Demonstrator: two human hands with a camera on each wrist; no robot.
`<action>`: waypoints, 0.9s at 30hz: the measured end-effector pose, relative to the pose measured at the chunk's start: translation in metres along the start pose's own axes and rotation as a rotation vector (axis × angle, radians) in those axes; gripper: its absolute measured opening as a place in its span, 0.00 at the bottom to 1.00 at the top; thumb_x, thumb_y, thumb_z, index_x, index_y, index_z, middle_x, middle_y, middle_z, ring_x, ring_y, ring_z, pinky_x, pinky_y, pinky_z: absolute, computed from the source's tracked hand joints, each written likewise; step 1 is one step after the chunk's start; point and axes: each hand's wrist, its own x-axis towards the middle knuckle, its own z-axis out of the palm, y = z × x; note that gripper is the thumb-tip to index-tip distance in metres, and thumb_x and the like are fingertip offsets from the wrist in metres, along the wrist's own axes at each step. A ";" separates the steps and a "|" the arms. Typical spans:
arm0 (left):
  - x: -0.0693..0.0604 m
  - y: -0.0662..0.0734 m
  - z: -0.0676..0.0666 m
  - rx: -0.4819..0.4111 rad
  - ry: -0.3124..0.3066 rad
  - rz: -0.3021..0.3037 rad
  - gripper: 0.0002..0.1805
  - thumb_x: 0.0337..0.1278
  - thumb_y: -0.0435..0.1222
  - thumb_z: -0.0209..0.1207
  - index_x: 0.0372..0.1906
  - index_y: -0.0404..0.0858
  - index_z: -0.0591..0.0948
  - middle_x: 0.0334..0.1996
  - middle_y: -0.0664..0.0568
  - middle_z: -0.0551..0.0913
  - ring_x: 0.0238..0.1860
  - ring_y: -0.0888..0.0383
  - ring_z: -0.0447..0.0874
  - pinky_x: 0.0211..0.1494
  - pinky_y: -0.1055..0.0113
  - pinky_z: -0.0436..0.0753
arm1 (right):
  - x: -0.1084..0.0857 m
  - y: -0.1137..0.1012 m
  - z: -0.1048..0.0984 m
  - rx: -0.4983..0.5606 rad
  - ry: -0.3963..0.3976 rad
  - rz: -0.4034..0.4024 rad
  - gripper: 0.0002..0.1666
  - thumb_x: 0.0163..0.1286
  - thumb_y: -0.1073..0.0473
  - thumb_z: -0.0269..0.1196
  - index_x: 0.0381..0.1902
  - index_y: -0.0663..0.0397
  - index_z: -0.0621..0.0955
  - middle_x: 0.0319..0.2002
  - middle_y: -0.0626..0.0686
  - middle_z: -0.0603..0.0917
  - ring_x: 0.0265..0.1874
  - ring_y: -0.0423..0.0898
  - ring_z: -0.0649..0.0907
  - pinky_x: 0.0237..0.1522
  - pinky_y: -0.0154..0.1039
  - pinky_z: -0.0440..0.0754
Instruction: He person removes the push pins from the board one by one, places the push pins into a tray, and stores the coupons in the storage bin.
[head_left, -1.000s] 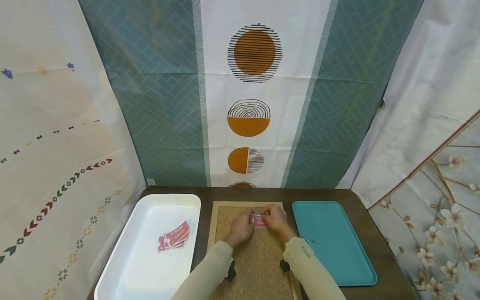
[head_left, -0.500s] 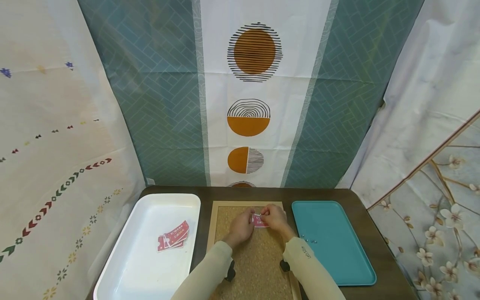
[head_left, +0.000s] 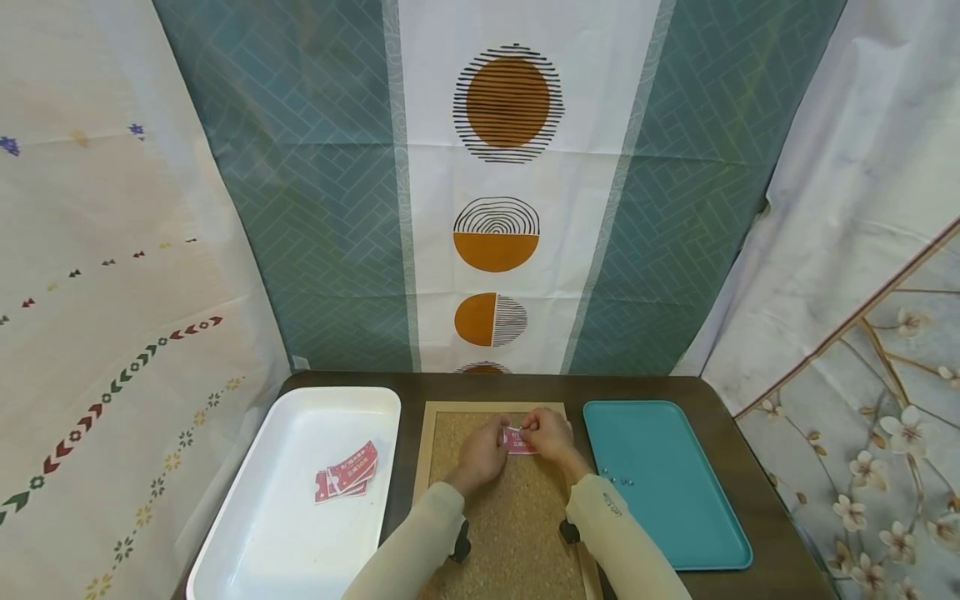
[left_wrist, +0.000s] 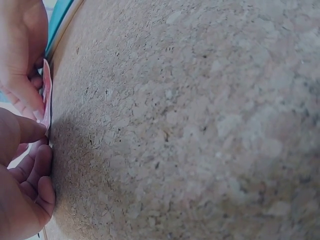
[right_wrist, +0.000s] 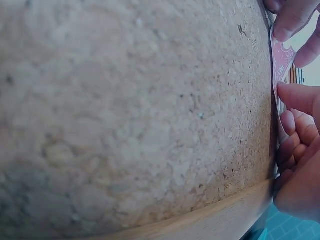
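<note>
A small red paper coupon with white print (head_left: 517, 442) lies at the upper part of a wood-framed corkboard (head_left: 502, 533). At its left end, my left hand (head_left: 483, 454) pinches it, thumb on the paper and fingers curled close to the cork. My right hand (head_left: 551, 435) pinches its upper right part with thumb and curled fingers. In the right wrist view the coupon (right_wrist: 282, 57) looks bent up between the hands. The left wrist view shows the coupon (left_wrist: 47, 92) edge-on. Whether a tack sits under the right fingertips is hidden.
On the left, a white tray (head_left: 288, 533) holds several similar red coupons (head_left: 348, 473). A teal tray (head_left: 682, 483) stands on the right, with a few tiny shiny pieces (head_left: 628, 482) near its left edge. Both trays and the board are on a dark brown table (head_left: 750, 467).
Both hands stay at the same place on the coupon, with hardly any visible movement. The head view has shifted very slightly.
</note>
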 end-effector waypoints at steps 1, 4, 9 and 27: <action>0.000 0.000 0.000 -0.002 0.003 0.003 0.20 0.71 0.30 0.62 0.65 0.37 0.78 0.31 0.55 0.76 0.30 0.60 0.73 0.30 0.67 0.71 | 0.000 0.000 0.000 -0.004 0.002 -0.002 0.05 0.67 0.61 0.73 0.35 0.51 0.85 0.29 0.47 0.82 0.33 0.45 0.79 0.56 0.59 0.69; 0.000 0.000 0.000 0.003 0.004 0.000 0.20 0.71 0.29 0.62 0.65 0.36 0.78 0.31 0.55 0.77 0.30 0.60 0.73 0.30 0.67 0.71 | 0.001 0.000 0.000 -0.010 0.002 -0.001 0.05 0.67 0.61 0.73 0.34 0.50 0.85 0.29 0.47 0.82 0.33 0.45 0.79 0.58 0.59 0.68; 0.000 0.000 0.000 0.006 0.007 -0.005 0.20 0.71 0.30 0.62 0.65 0.36 0.78 0.32 0.55 0.77 0.31 0.59 0.74 0.31 0.67 0.72 | -0.001 -0.002 -0.001 0.003 -0.008 0.009 0.05 0.68 0.61 0.72 0.35 0.51 0.84 0.29 0.47 0.82 0.34 0.46 0.79 0.59 0.61 0.67; -0.002 0.002 0.000 -0.014 0.010 -0.015 0.21 0.71 0.30 0.62 0.65 0.38 0.79 0.31 0.55 0.76 0.30 0.59 0.73 0.30 0.67 0.72 | -0.003 0.000 0.000 -0.037 0.038 -0.082 0.05 0.67 0.60 0.73 0.35 0.50 0.85 0.28 0.46 0.82 0.32 0.44 0.78 0.50 0.55 0.70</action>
